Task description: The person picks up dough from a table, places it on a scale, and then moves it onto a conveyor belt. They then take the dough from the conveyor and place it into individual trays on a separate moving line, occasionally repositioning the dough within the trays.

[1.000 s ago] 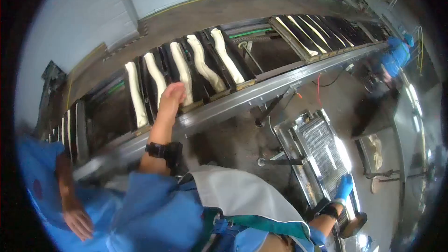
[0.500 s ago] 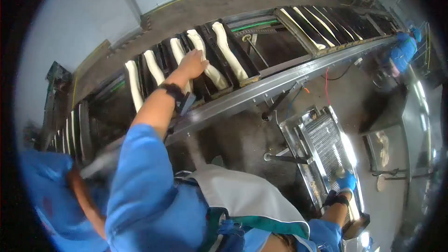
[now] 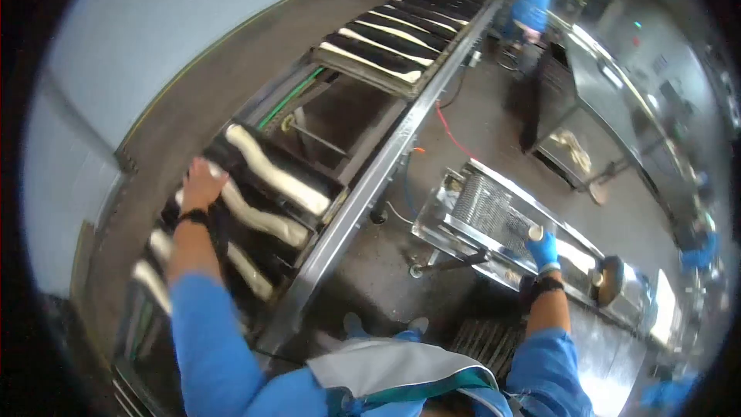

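Observation:
My left hand (image 3: pixel 202 185) is bare and rests at the far end of a long dough strip (image 3: pixel 258 218) in a dark baking tray. Its fingers are stretched out, partly hidden behind the back of the hand. Another dough strip (image 3: pixel 278 170) lies in the tray channel just to the right. Over the small mesh conveyor (image 3: pixel 488 205), my right hand (image 3: pixel 543 251) in a blue glove is closed around a pale dough piece (image 3: pixel 536 233), whose end pokes out of the grip. More pale dough (image 3: pixel 577 255) lies along the conveyor behind that hand.
A metal rail (image 3: pixel 363 212) edges the long tray line. Farther along, another tray (image 3: pixel 386 40) carries several thin dough strips. A co-worker (image 3: pixel 531 0) in blue stands beside the line. At the right is a steel table (image 3: pixel 598 81) with dough on its lower shelf.
The view has swung right. My left hand has moved from the middle of a dough strip toward its far end. The dough end in my right hand now shows clearly.

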`<state>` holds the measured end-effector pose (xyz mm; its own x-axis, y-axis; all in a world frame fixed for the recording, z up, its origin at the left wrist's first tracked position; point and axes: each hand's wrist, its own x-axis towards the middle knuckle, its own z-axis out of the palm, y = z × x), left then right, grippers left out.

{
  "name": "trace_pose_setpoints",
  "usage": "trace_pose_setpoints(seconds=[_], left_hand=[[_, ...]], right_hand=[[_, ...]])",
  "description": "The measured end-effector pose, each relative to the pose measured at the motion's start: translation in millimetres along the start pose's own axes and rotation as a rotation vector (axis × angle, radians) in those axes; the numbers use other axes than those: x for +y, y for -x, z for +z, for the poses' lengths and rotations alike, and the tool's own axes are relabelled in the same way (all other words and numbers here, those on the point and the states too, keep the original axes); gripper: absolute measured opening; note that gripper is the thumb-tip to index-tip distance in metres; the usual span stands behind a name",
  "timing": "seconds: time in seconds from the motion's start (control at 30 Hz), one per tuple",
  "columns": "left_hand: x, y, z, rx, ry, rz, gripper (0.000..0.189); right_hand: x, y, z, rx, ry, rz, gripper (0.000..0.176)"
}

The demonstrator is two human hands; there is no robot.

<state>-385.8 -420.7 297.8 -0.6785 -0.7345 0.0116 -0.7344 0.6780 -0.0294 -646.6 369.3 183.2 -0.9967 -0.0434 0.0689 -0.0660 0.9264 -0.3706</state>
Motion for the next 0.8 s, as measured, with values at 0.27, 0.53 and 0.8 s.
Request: trace_pose_setpoints(seconds=[0.27, 0.53, 0.8], left_hand=[[-18, 13, 20, -0.082, -0.067, 0.114, 0.050], [-80, -38, 83, -0.025, -0.374, 0.678, 0.033], [69, 42, -26, 0.158, -0.271, 0.523, 0.034]], right_hand=[[22, 153, -179, 0.711, -1.543, 0.341, 0.028], [162, 435, -113, 0.843, -0.027, 0.714, 0.030], [192, 505, -105, 1.069, -0.155, 1.143, 0.032]])
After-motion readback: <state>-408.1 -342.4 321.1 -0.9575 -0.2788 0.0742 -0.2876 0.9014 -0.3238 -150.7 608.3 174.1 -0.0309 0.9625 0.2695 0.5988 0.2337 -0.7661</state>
